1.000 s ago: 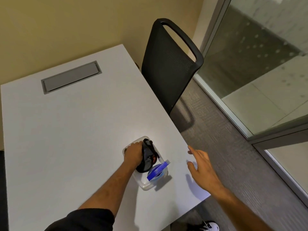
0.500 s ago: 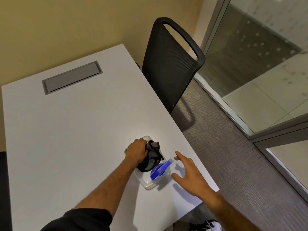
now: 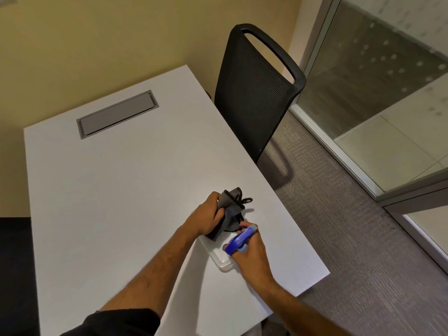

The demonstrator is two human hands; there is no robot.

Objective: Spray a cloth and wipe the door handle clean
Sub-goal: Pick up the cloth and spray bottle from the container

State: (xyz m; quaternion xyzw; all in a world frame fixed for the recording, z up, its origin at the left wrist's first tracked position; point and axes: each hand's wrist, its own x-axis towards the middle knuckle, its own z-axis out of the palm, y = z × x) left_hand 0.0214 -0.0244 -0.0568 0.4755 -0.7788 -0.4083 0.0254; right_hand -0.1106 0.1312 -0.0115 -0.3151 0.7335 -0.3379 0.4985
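Roughly left to right:
Table: a white table fills the left and middle of the view, with a grey hatch set into its far end.
Left sleeve: a black sleeve at the bottom edge, bare forearm reaching forward over the table.
Left hand: the left hand is clenched around a dark grey cloth, held bunched just above the table near its right edge; a thin black loop sticks out of the cloth's far side.
Tub: a clear plastic tub sits on the table under both hands, near the table's front right corner.
Bottle: a spray bottle with a blue head lies tilted at the tub, just beside the cloth; whether it rests inside the tub cannot be told.
Right hand: the right hand has its fingers wrapped round the blue head of the bottle, thumb side toward the cloth.
Chair: a black mesh chair stands against the table's right side, beyond the hands.
Floor: grey carpet to the right.
Wall: a glass wall in a metal frame at far right.
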